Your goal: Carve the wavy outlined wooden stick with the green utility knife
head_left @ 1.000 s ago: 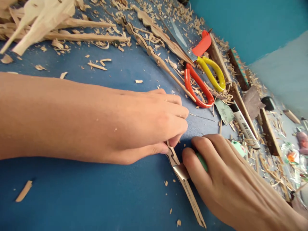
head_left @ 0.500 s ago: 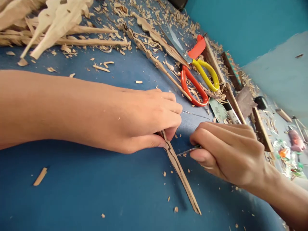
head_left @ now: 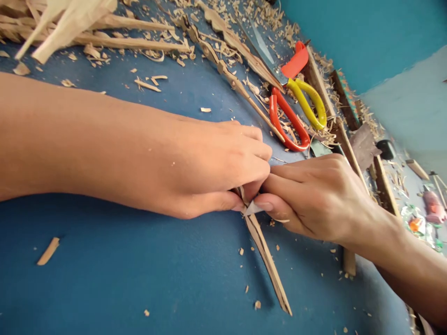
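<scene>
Near the middle of the frame, the person's left hand [head_left: 230,163] is pinching a narrow wooden strip [head_left: 265,258] between thumb and fingers, and the strip's free end is slanting toward the lower right over the blue counter [head_left: 139,270]. From the right side, the right hand [head_left: 310,197] is gripping a small blade [head_left: 254,208], its curled fingers hiding the rest of the tool. The blade's tip is crossing the strip just beside the left thumb; whether it is biting into the wood cannot be told. Right of centre at the top, scissors [head_left: 284,80] with red and yellow handles are lying beside a wavy stick [head_left: 233,83]. Toward the upper left, pale wooden pieces [head_left: 75,28] are overlapping among scattered shavings [head_left: 147,85]
</scene>
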`<state>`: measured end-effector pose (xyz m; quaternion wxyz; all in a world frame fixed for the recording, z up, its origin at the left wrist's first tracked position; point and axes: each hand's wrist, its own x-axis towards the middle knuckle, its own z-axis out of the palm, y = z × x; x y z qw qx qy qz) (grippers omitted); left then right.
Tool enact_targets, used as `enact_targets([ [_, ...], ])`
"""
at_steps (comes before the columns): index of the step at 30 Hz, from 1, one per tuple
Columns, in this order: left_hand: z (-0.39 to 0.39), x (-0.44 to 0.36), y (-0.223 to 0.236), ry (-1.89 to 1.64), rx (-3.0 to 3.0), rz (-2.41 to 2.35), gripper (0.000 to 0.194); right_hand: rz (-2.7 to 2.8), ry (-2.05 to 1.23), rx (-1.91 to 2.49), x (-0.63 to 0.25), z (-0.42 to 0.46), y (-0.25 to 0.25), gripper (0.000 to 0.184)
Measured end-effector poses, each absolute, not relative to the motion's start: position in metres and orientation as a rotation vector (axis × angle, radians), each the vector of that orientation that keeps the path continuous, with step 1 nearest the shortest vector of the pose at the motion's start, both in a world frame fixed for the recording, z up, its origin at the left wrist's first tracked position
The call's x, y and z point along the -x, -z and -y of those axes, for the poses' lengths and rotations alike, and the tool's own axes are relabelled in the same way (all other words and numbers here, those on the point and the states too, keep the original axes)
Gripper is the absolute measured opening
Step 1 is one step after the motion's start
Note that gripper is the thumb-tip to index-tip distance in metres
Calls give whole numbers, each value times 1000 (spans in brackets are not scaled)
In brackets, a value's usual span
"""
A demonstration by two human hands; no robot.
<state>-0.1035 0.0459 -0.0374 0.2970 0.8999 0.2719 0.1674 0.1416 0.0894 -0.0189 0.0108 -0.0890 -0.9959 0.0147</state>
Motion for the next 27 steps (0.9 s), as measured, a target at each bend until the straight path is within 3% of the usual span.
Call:
enact_targets([
  [18,-52,113,54,-511,-2617,-581,22,3212,-121,15,-133,-105,16,63],
  [27,-44,120,48,-532,-2560,-608,16,2880,36,306,-156,-88,11,59],
])
